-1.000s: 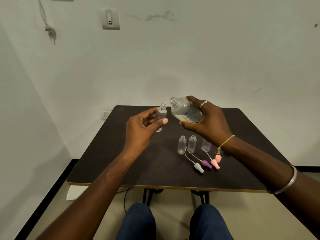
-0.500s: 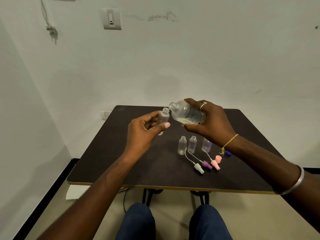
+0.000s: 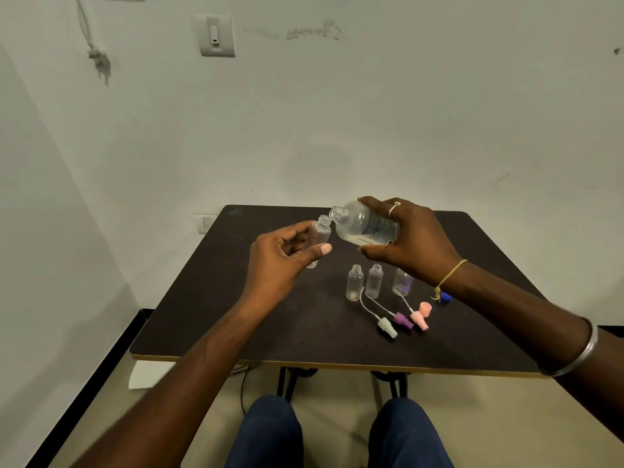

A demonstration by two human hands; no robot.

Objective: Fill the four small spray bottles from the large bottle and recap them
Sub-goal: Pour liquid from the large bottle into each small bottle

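Three small bottles (image 3: 374, 282) are standing in a row on the table (image 3: 236, 298), right of centre. Spray tops (image 3: 401, 321) are lying at their six o'clock. At their twelve, the right hand (image 3: 415, 244) is holding the large bottle (image 3: 361, 222) tilted, its mouth pointing to nine o'clock, just beside the fourth small bottle (image 3: 320, 233), which is sitting upright in the left hand (image 3: 283, 261).

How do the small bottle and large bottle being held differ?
The small bottle is slimmer, held near upright by the left hand; the large bottle is wider, tipped sideways by the right hand. The large bottle bears a printed label; the small bottle is plain. Both are clear and uncapped.
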